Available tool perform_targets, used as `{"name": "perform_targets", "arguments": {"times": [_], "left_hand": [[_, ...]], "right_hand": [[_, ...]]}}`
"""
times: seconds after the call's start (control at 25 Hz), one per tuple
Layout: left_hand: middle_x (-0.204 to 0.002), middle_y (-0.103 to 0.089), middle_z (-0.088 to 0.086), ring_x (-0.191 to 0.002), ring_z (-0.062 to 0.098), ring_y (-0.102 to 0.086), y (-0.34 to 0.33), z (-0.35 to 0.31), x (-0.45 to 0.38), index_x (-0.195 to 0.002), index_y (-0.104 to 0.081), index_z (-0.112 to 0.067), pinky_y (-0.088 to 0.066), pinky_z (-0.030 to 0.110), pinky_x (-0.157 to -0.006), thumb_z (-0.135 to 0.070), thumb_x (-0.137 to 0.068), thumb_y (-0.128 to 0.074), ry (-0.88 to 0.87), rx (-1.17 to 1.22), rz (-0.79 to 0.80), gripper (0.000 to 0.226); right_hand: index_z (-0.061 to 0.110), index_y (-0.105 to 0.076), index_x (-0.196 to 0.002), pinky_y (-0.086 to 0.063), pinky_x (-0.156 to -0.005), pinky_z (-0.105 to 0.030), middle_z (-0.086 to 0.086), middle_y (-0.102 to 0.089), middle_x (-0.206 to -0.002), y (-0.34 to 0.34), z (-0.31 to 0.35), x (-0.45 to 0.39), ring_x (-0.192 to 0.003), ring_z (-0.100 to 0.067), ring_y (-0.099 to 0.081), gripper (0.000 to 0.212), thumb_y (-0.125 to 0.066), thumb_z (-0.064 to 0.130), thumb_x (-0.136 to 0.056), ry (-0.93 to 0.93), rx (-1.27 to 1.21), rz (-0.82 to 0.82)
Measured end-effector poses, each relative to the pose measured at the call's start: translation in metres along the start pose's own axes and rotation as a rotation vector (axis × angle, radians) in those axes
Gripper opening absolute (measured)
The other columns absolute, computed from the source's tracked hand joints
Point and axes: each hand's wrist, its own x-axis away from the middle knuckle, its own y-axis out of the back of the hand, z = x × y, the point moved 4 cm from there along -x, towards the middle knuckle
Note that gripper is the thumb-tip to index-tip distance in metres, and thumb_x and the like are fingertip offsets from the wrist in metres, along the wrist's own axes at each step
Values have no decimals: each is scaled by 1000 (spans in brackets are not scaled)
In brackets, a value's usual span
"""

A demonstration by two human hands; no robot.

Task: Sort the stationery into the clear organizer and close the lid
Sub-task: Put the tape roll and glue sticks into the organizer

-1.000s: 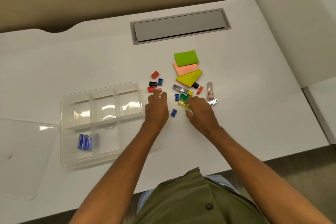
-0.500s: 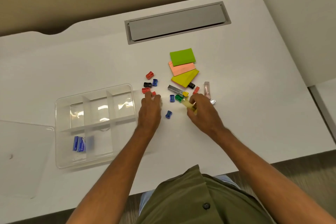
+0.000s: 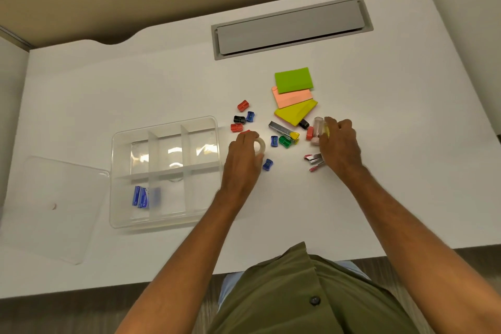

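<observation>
The clear organizer (image 3: 170, 198) lies left of centre with blue staple boxes (image 3: 142, 196) in its near-left compartment. Its lid (image 3: 51, 206) rests flat further left. My left hand (image 3: 244, 160) is curled over a white tape roll (image 3: 259, 145) just right of the organizer. My right hand (image 3: 340, 144) pinches a small yellow case (image 3: 327, 131) beside a clear pink tube (image 3: 317, 129). Between the hands lie a grey stapler (image 3: 282, 130), green (image 3: 284, 141) and blue (image 3: 267, 164) sharpeners, and a pink staple remover (image 3: 313, 158).
Green (image 3: 294, 80), pink (image 3: 292, 97) and yellow (image 3: 295, 112) sticky pads are stacked behind the pile. Red, blue and black sharpeners (image 3: 239, 119) cluster by the organizer's far right corner. A grey cable hatch (image 3: 291, 26) sits at the back of the white desk.
My right hand lifted the yellow case from the pile and carried it right, next to the pink tube, uncovering the staple remover. My left hand closed around the tape roll.
</observation>
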Motion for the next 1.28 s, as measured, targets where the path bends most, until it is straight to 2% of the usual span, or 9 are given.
{"name": "perform_targets", "arguments": {"times": [0.28,0.48,0.68,0.8,0.96,1.04,1.12,1.2,1.28], "left_hand": [[-127,-57,-2,-111,18,-58,36,14,37,-129,-56,-19,-56,34,-91,-17,-91,-70,13,200,-162,41],[-122,-56,-9,-103,15,-62,62,59,66,-125,-56,-26,-59,30,-85,-21,-89,-75,112,279,-240,42],[-118,-61,-8,-95,2,-59,102,110,80,-122,-59,-22,-52,7,-72,-19,-85,-79,228,411,-314,42],[-115,-63,-10,-90,-5,-60,127,138,83,-119,-61,-23,-53,12,-72,-21,-83,-79,274,413,-332,40],[-114,-63,-8,-96,11,-62,150,175,88,-119,-63,-20,-57,26,-80,-24,-83,-78,298,371,-325,39],[-116,-62,-6,-98,13,-61,151,190,90,-121,-62,-19,-56,26,-82,-23,-84,-78,283,358,-285,40],[-119,-62,-2,-102,14,-60,150,202,92,-124,-61,-17,-55,27,-87,-19,-84,-78,244,319,-248,43],[-124,-61,1,-109,17,-59,153,212,91,-128,-60,-14,-53,27,-91,-15,-86,-75,212,283,-234,44],[-130,-60,3,-115,19,-57,161,221,82,-129,-60,-13,-49,24,-92,-13,-90,-70,181,244,-248,41]], "right_hand": [[22,-41,-145,-52,-85,-48,-16,-48,-133,-1,-2,-4,-123,-37,-48,63,-57,52,-92,-21,49,-48],[18,-49,-136,-49,-84,-48,-19,-44,-131,-5,5,-11,-123,-42,-45,49,-62,21,-89,-17,94,-2],[8,-49,-137,-43,-97,-52,-27,-40,-136,-6,6,-10,-126,-46,-39,52,-54,-1,-85,-33,8,-7],[6,-52,-131,-43,-100,-52,-30,-41,-132,-5,7,-9,-119,-52,-46,49,-61,-2,-83,-51,-6,-43],[11,-54,-127,-47,-102,-52,-28,-40,-135,-9,7,-16,-113,-51,-54,47,-66,0,-82,-145,-56,-42],[12,-58,-124,-55,-87,-37,-26,-46,-133,-9,2,-20,-107,-37,-60,46,-66,-3,-81,-175,-128,-58],[20,-62,-120,-53,-59,-19,-17,-50,-123,-8,0,-17,-81,-16,-60,47,-67,-6,-81,-190,-236,-38],[34,-61,-113,-50,-50,-12,-11,-48,-116,-5,4,-10,-71,-11,-51,52,-66,-7,-82,-180,-305,-53],[33,-61,-109,-48,-47,-11,-8,-49,-114,1,12,0,-76,-11,-52,52,-61,-11,-82,-174,-366,-99]]}}
